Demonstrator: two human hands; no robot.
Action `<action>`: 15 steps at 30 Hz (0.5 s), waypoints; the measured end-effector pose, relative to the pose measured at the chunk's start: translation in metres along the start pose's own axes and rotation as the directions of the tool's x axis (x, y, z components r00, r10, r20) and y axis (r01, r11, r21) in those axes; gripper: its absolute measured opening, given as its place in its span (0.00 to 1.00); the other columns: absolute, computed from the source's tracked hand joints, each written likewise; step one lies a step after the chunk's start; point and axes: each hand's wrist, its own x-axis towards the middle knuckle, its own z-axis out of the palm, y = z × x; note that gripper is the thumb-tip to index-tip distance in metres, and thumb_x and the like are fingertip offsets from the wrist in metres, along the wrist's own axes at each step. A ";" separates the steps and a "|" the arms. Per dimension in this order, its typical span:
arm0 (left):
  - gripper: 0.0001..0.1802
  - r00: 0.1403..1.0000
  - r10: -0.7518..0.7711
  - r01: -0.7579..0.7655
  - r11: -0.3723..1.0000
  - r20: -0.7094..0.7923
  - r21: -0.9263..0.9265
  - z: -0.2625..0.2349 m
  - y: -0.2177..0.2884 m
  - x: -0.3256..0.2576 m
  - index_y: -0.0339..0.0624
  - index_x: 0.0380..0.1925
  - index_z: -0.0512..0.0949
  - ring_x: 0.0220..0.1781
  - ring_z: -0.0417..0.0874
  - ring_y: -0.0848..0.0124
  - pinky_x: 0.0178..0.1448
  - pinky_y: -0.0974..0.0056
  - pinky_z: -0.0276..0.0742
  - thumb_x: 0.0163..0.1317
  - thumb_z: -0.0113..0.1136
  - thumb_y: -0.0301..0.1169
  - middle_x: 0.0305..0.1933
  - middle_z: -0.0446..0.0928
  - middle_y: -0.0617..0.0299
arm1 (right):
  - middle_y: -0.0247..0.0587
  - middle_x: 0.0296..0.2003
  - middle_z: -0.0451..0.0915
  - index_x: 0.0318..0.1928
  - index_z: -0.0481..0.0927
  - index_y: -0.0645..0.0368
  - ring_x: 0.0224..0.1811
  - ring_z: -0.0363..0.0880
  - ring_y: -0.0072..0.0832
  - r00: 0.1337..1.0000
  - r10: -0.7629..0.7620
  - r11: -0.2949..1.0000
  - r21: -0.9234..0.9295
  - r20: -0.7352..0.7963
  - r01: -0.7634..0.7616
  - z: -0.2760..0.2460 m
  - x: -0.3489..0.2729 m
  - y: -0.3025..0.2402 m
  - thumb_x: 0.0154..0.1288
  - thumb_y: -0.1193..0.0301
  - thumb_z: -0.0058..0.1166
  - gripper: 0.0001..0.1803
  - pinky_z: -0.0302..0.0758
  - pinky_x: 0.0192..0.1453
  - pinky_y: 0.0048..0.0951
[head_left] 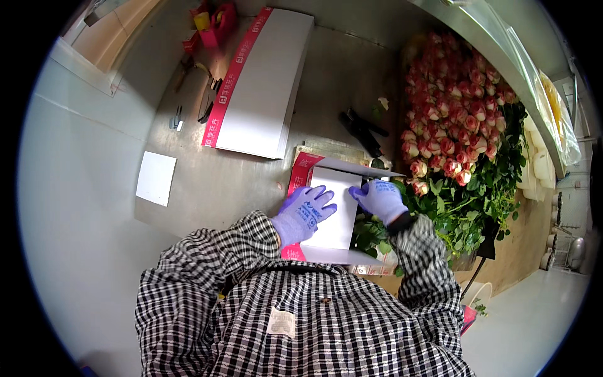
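A white card [333, 229] lies over a white wrapping sheet with a red printed border [301, 168], whose sides stand up around it. My left hand [306, 215], in a purple glove, rests flat on the card's left part with its fingers spread. At the card's right edge is my right hand [380, 200], also gloved. Its thumb touches the card edge and its other fingers curl, partly hidden, so the grip looks closed on that edge. Green leaves [370, 234] poke out from under the card, below my right hand.
A stack of white wrapping sheets [264, 81] lies farther back. A big pile of pink-and-cream roses [455, 116] fills the right side. Black-handled pruning shears [363, 132] lie behind the card. A pink tape dispenser [220, 25] stands at the far left, a white square sheet [156, 178] nearer.
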 end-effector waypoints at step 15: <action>0.18 0.943 -0.233 0.304 0.895 0.238 -0.326 -0.070 -0.003 0.027 0.49 0.49 0.77 0.55 0.78 0.61 0.60 0.56 0.72 0.63 0.52 0.42 0.52 0.78 0.57 | 0.47 0.53 0.75 0.59 0.68 0.54 0.55 0.74 0.38 0.771 -0.614 0.544 -0.616 0.170 0.570 0.079 -0.029 -0.006 0.68 0.63 0.40 0.21 0.65 0.65 0.37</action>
